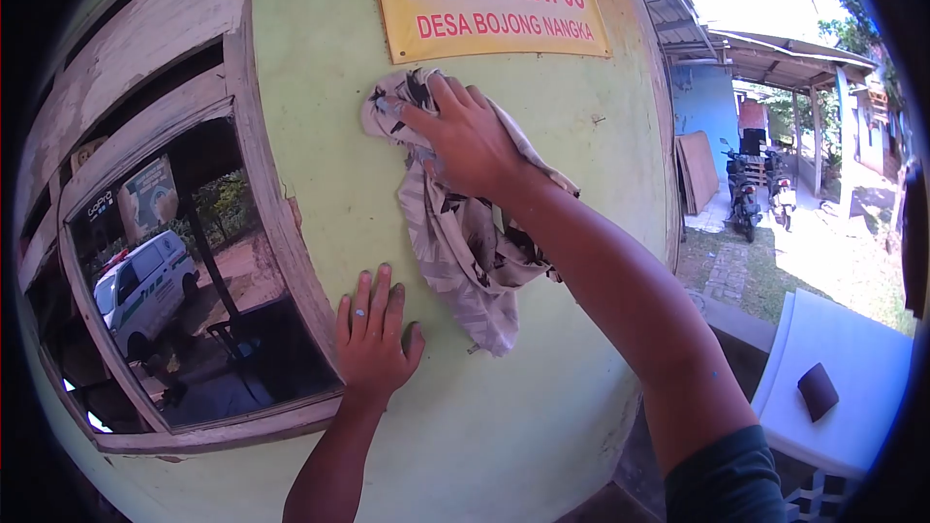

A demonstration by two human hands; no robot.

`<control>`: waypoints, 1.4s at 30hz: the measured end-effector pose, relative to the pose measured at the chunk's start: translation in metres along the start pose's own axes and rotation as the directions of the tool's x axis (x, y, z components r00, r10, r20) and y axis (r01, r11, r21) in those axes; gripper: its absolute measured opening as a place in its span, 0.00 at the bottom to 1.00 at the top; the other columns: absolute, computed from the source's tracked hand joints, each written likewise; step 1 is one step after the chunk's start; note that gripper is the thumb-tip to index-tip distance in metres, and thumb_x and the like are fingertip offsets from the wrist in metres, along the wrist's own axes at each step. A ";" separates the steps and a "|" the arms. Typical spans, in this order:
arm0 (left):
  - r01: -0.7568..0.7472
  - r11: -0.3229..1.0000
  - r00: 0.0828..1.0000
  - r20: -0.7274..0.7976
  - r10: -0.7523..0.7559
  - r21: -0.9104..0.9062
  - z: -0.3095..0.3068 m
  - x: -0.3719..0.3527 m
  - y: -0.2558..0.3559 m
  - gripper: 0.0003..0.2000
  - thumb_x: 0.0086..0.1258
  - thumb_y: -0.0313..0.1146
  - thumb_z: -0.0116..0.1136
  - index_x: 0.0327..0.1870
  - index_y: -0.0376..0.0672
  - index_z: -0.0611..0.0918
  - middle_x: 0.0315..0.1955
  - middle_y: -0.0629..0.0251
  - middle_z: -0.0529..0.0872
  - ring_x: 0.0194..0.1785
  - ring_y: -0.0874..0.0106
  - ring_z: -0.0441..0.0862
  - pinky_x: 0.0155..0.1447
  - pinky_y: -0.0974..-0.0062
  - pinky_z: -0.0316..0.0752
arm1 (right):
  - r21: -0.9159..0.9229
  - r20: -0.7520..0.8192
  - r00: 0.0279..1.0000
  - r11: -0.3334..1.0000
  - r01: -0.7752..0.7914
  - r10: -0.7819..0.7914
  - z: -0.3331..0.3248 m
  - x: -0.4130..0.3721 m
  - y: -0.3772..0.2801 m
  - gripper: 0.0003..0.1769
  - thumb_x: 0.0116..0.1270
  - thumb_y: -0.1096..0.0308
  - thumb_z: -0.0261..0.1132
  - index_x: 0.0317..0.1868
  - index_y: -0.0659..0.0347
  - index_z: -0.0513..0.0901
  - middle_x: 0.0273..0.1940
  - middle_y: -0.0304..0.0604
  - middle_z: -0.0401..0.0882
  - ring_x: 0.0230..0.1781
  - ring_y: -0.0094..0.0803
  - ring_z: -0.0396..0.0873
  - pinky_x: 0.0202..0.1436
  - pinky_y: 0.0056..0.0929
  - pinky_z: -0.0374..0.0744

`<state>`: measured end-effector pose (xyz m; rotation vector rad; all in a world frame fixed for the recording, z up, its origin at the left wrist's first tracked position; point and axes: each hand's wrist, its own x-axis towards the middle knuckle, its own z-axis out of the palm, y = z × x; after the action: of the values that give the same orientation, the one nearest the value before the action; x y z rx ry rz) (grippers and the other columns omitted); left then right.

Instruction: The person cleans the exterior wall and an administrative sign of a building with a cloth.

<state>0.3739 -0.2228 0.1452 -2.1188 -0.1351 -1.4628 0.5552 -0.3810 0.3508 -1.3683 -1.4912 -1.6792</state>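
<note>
At left, a wood-framed window [174, 271] is set in the pale green wall [542, 378]. Beside it, the left hand [376, 358] lies against the wall, empty, its fingers spread and pointing upward. At centre, the patterned cloth [463, 276] is bunched at its upper end below the yellow banner [494, 0], its loose folds hanging down the wall. The right hand [475, 145] presses this bunched end to the wall, fingers partly spread; whether they also pinch a fold cannot be told. The cloth is judged light, limp and not fragile, offering little stiffness of its own. The gathered upper pad affords the best hold, under palm and fingers; the trailing folds may slip or drag unless gathered in.
</note>
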 end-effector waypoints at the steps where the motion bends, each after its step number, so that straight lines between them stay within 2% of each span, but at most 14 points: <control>1: -0.010 1.000 1.000 -0.004 0.010 0.000 0.000 0.000 -0.001 0.28 0.66 0.41 0.62 0.67 0.38 0.80 0.80 0.53 0.71 0.84 0.51 0.65 0.82 0.45 0.57 | -0.023 -0.026 0.999 0.999 -0.037 0.036 -0.002 -0.001 0.009 0.41 0.53 0.66 0.82 0.70 0.47 0.79 0.65 0.55 0.72 0.67 0.53 0.74 0.68 0.48 0.75; 6: -0.010 1.000 1.000 0.010 0.010 0.018 0.002 0.002 0.000 0.28 0.67 0.41 0.61 0.67 0.38 0.79 0.81 0.53 0.70 0.84 0.51 0.64 0.82 0.44 0.57 | -0.164 -0.182 0.857 0.845 -0.509 0.481 -0.007 -0.017 0.062 0.36 0.59 0.64 0.78 0.68 0.51 0.77 0.62 0.56 0.72 0.64 0.54 0.75 0.64 0.50 0.77; 7: -0.009 1.000 1.000 0.003 0.009 0.029 0.002 0.000 0.001 0.28 0.67 0.42 0.61 0.67 0.39 0.79 0.81 0.53 0.69 0.84 0.51 0.63 0.83 0.44 0.56 | -0.152 -0.169 0.855 0.844 -0.515 0.491 -0.003 -0.018 0.054 0.36 0.59 0.64 0.78 0.68 0.51 0.77 0.62 0.56 0.72 0.64 0.54 0.75 0.64 0.50 0.77; 9: 0.011 0.998 0.999 0.039 -0.013 0.066 0.001 -0.001 0.003 0.29 0.68 0.44 0.61 0.68 0.41 0.79 0.83 0.57 0.67 0.85 0.53 0.61 0.83 0.45 0.56 | 0.056 -0.266 0.563 0.595 -0.802 0.783 0.007 0.003 0.034 0.35 0.59 0.64 0.78 0.68 0.51 0.78 0.62 0.60 0.73 0.61 0.58 0.79 0.62 0.54 0.81; 13: 0.034 0.990 0.990 0.134 -0.053 0.139 0.000 -0.001 0.005 0.32 0.71 0.48 0.59 0.75 0.43 0.76 0.85 0.59 0.61 0.87 0.56 0.57 0.85 0.46 0.53 | 0.115 -0.220 0.751 0.781 -0.614 0.623 0.017 0.026 -0.017 0.35 0.57 0.64 0.79 0.66 0.52 0.79 0.62 0.60 0.73 0.61 0.58 0.79 0.62 0.53 0.82; 14: 0.044 0.987 0.990 0.128 -0.064 0.154 -0.001 0.002 0.007 0.32 0.71 0.48 0.59 0.75 0.43 0.76 0.85 0.59 0.61 0.87 0.56 0.57 0.85 0.46 0.53 | 0.128 -0.222 0.757 0.788 -0.603 0.615 0.017 0.024 -0.013 0.35 0.57 0.64 0.79 0.66 0.52 0.79 0.62 0.60 0.73 0.61 0.58 0.79 0.62 0.53 0.82; 17: 0.084 0.983 0.979 0.170 -0.111 0.162 -0.009 0.014 0.018 0.37 0.71 0.49 0.60 0.81 0.44 0.69 0.87 0.58 0.58 0.89 0.57 0.53 0.87 0.46 0.49 | 0.080 -0.178 0.945 0.961 -0.266 0.276 0.013 0.006 0.022 0.37 0.55 0.62 0.81 0.66 0.50 0.78 0.63 0.57 0.75 0.64 0.54 0.78 0.64 0.47 0.80; 20: 0.121 0.965 0.940 0.285 -0.186 0.232 -0.016 0.052 0.027 0.41 0.74 0.50 0.59 0.85 0.46 0.62 0.87 0.58 0.54 0.90 0.57 0.49 0.88 0.47 0.46 | -0.003 -0.119 0.962 0.969 -0.248 0.246 -0.005 -0.014 0.073 0.37 0.56 0.62 0.81 0.67 0.48 0.78 0.65 0.58 0.75 0.67 0.54 0.77 0.66 0.49 0.80; 25: 0.084 0.980 0.973 0.196 -0.119 0.179 -0.014 0.123 0.020 0.43 0.76 0.49 0.59 0.87 0.43 0.56 0.88 0.55 0.50 0.90 0.54 0.45 0.89 0.47 0.41 | -0.081 -0.174 0.837 0.840 -0.537 0.518 -0.030 -0.066 0.165 0.35 0.61 0.62 0.78 0.69 0.45 0.78 0.62 0.58 0.77 0.65 0.55 0.79 0.65 0.53 0.81; 27: 0.050 0.975 0.981 0.173 -0.088 0.218 -0.011 0.134 0.021 0.43 0.76 0.49 0.59 0.87 0.42 0.56 0.88 0.55 0.51 0.90 0.54 0.46 0.88 0.46 0.42 | 0.059 -0.104 0.593 0.600 -0.798 0.798 -0.041 -0.067 0.190 0.33 0.64 0.62 0.75 0.70 0.48 0.77 0.60 0.58 0.78 0.61 0.56 0.82 0.62 0.53 0.83; 31: 0.047 0.973 0.991 0.113 -0.074 0.225 -0.004 0.130 0.026 0.43 0.74 0.48 0.61 0.86 0.40 0.58 0.87 0.54 0.53 0.90 0.52 0.47 0.87 0.45 0.43 | 0.104 -0.118 0.539 0.550 -0.828 0.834 -0.043 -0.036 0.145 0.33 0.65 0.62 0.73 0.70 0.54 0.76 0.59 0.59 0.78 0.59 0.57 0.83 0.58 0.53 0.85; 34: 0.051 0.972 0.992 0.104 -0.076 0.231 -0.005 0.131 0.028 0.43 0.73 0.47 0.61 0.86 0.39 0.58 0.87 0.54 0.53 0.90 0.52 0.47 0.87 0.44 0.43 | 0.170 -0.127 0.745 0.754 -0.634 0.655 -0.024 -0.031 0.103 0.32 0.61 0.64 0.74 0.65 0.57 0.77 0.59 0.62 0.76 0.59 0.58 0.81 0.56 0.52 0.85; 36: 0.053 0.970 0.990 0.112 -0.081 0.238 -0.004 0.131 0.032 0.43 0.73 0.47 0.60 0.86 0.39 0.57 0.87 0.53 0.53 0.90 0.51 0.47 0.87 0.44 0.43 | 0.132 -0.098 0.912 0.914 -0.384 0.398 -0.010 -0.029 0.080 0.28 0.60 0.66 0.72 0.62 0.57 0.79 0.58 0.60 0.77 0.59 0.54 0.82 0.55 0.49 0.86; 42: 0.158 0.957 0.970 0.145 -0.197 0.241 -0.006 0.153 0.044 0.42 0.73 0.41 0.61 0.86 0.42 0.56 0.87 0.56 0.54 0.90 0.54 0.47 0.88 0.47 0.44 | 0.089 -0.038 0.973 0.971 -0.222 0.226 -0.032 -0.024 0.109 0.21 0.65 0.67 0.68 0.59 0.53 0.84 0.57 0.54 0.80 0.61 0.47 0.83 0.56 0.45 0.86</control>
<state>0.4472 -0.2966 0.2658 -2.0784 -0.5454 -1.2942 0.6474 -0.4457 0.3787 -1.3851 -1.3121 -1.4815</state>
